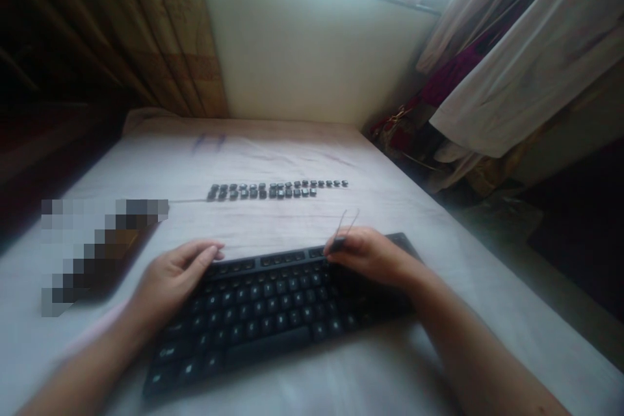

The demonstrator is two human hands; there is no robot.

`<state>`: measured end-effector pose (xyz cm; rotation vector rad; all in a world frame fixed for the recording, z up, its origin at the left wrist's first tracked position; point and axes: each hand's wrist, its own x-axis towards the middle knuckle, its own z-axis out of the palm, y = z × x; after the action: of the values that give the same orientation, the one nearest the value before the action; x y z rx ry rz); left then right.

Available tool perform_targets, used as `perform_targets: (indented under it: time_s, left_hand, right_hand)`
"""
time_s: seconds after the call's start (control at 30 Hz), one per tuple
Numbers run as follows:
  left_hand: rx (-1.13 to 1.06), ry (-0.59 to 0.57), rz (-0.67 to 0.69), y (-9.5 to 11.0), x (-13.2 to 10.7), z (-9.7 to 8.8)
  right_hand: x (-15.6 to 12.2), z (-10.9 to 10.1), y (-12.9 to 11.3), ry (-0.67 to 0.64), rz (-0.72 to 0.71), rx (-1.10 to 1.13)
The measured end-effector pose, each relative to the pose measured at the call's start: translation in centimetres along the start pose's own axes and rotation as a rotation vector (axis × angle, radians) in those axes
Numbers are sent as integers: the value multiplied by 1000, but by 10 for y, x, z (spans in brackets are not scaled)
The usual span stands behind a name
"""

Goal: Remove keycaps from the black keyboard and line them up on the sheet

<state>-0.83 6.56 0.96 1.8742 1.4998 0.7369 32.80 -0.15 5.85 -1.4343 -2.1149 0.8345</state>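
A black keyboard (263,305) lies tilted across the bed, its upper left corner hidden behind my left hand (182,270). The thumb and fingers of that hand are pressed together at the keyboard's top edge; whatever they may hold is hidden. Over the top right part of the keyboard, my right hand (368,255) is closed around a wire keycap puller (337,244). Its dark handle sits between thumb and fingers, and two thin wires point up and away. Beyond the keyboard, several loose black keycaps (263,194) stand in two rows on the sheet.
A pale sheet (273,153) covers the bed. At the left lies a long object (114,244) blurred by pixelation. A curtain (160,26) hangs at the back left, a wall (312,45) rises behind, and clothes (526,58) hang at the right past the bed's edge.
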Motion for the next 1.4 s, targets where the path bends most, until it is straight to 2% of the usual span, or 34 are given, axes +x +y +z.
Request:
perform_targets:
  time_s: [0.17, 0.27, 0.5, 0.73, 0.83, 0.93, 1.03, 1.2, 1.33, 1.4]
  left_hand:
    - [-14, -12, -8, -3, -1, 0]
    - [-12, -4, -4, -3, -1, 0]
    - [-12, 1, 1, 0, -1, 0]
    - [-11, -17, 2, -4, -1, 1]
    - [-14, -14, 8, -2, 0, 1]
    - [-6, -15, 6, 0, 0, 1]
    - [-6, -22, 5, -2, 0, 1]
    - [-24, -35, -7, -4, 0, -1]
    - [-18, -47, 20, 4, -3, -4]
    - [19, -20, 104, 14, -9, -5]
  right_hand:
    - [-3, 6, 0, 40, -57, -133]
    - [-4, 9, 0, 35, -28, -192]
    - [-4, 10, -1, 60, 15, -153]
    - [-5, 13, 5, 120, 57, 15]
    - [-5, 13, 8, 152, 125, 229]
    - [-4, 13, 10, 271, 190, 487]
    - [-2, 16, 8, 305, 184, 573]
    - [0, 26, -8, 231, 58, 444]
    - [0, 33, -23, 283, -74, 222]
    - [0, 37, -29, 310, -115, 163]
